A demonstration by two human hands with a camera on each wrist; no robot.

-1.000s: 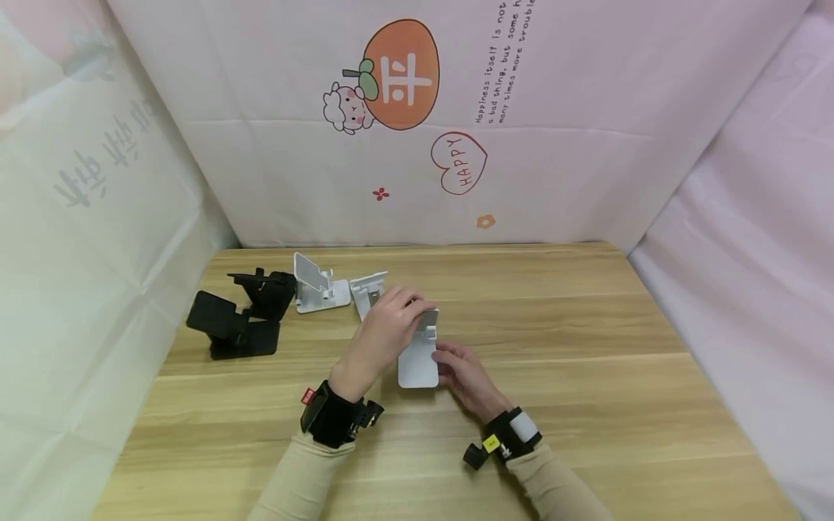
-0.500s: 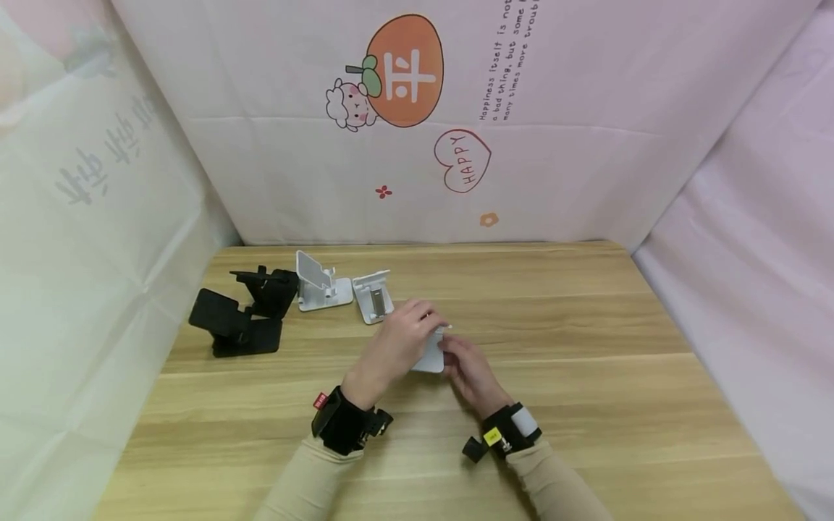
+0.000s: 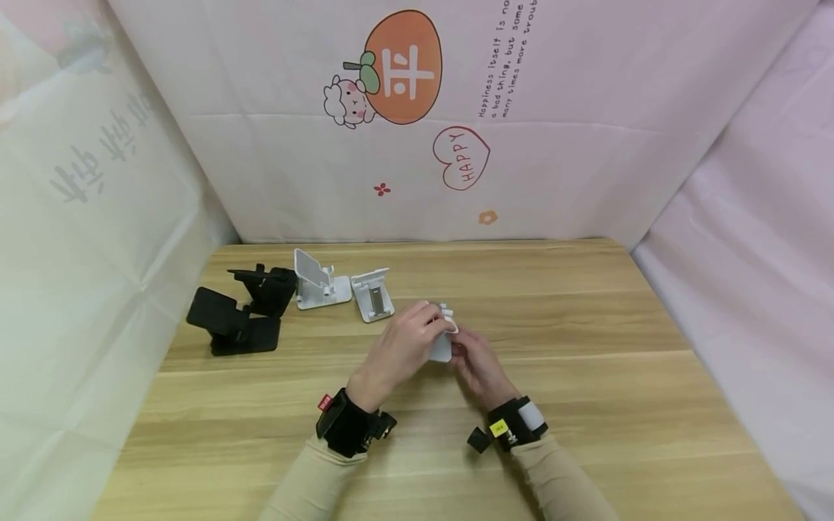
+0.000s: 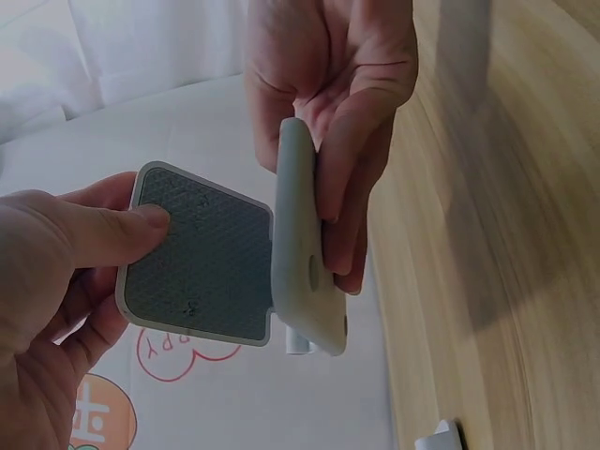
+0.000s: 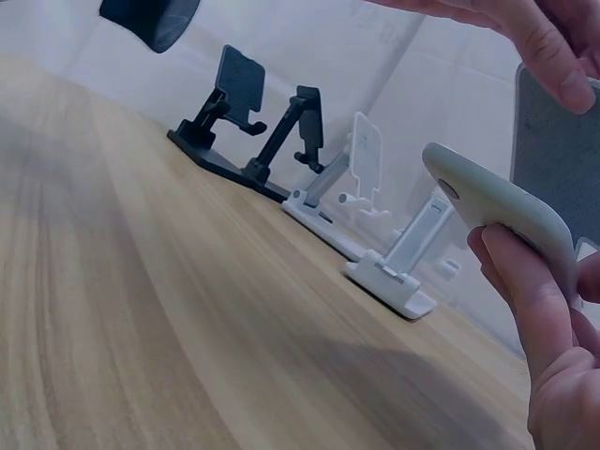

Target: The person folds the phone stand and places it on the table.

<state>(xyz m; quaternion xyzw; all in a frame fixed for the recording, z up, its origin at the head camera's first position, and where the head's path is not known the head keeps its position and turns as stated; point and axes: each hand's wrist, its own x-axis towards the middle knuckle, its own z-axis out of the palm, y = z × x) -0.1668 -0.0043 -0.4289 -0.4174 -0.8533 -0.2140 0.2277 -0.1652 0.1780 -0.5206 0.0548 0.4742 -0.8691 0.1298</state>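
Note:
A white folding phone stand (image 3: 441, 350) is held up over the table between both hands. My left hand (image 3: 405, 339) pinches its grey-padded plate (image 4: 206, 262), thumb on the pad and fingers behind. On the other side, my right hand (image 3: 481, 367) grips the rounded base (image 4: 296, 234), its fingers along the underside. In the left wrist view the plate stands out at an angle from the base. From the head view, the left hand hides much of the stand.
Two black phone stands (image 3: 220, 316) (image 3: 268, 291) stand unfolded at the table's left. Beside them are a white stand (image 3: 334, 291) and another white one (image 3: 375, 300) nearer the hands. A printed cloth (image 3: 567, 145) hangs behind the wooden table (image 3: 586, 311).
Both hands have moved slightly right and away with the phone stand. It has been lifted and tilted, so its broad base no longer faces the head camera. The standing ones stay put.

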